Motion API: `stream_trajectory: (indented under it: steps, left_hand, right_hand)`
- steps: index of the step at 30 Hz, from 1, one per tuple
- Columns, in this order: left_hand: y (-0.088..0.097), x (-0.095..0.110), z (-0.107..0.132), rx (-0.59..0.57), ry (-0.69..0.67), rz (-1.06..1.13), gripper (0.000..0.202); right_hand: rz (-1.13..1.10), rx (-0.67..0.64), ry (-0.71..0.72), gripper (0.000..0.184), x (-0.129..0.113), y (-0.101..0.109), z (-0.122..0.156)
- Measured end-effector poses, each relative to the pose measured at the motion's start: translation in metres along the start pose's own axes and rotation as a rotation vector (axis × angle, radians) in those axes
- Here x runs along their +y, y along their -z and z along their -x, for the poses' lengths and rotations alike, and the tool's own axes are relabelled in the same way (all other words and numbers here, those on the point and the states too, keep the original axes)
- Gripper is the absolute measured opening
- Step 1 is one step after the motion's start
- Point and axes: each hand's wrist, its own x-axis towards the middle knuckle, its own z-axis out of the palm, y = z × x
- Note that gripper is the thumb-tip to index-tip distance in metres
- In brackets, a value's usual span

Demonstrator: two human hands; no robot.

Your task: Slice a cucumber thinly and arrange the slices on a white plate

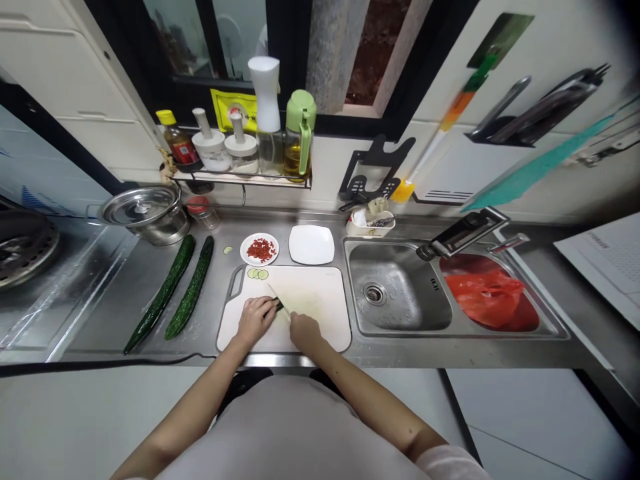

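Note:
On the white cutting board (325, 320), my left hand (257, 320) presses down on a short dark green cucumber piece (278, 305), its fingers curled over most of it. My right hand (305, 332) is closed round the handle of a kitchen knife (280, 301), whose thin blade points up and left beside the cucumber's end. Several pale cucumber slices (258, 274) lie near the board's top left. Beyond the board are a white plate of chopped red pieces (260, 249) and a bare white square plate (311, 245).
Two whole cucumbers (161, 293) lie left of the board. A steel pot (150, 213) stands behind them. The sink (400, 287) is at the right, with a red plastic bag (485, 297) in its second basin. Condiment bottles (270, 147) stand on a rack above the counter.

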Motion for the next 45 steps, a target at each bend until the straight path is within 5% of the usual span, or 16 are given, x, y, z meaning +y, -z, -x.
stream_trajectory:
  steps: [12,20,31,37,45]
  left_hand:
    - [-0.002,0.004,0.001,0.019,0.043,-0.008,0.023]
    - [-0.002,0.009,0.0,0.037,0.107,0.016,0.024]
    - [0.008,0.023,-0.025,0.274,0.255,0.16,0.033]
    - [0.013,0.039,-0.054,0.16,0.156,0.148,0.027]
    - [0.007,0.059,-0.062,0.001,0.08,0.061,0.02]
  right_hand:
    - [0.015,-0.078,-0.065,0.025,0.002,0.005,0.015]
    - [-0.037,-0.066,-0.067,0.025,0.026,0.009,0.03]
    - [0.064,0.185,-0.192,0.039,0.057,0.035,0.039]
    - [0.096,0.254,-0.181,0.045,0.061,0.036,0.042]
    - [0.118,0.323,-0.135,0.045,0.061,0.038,0.046]
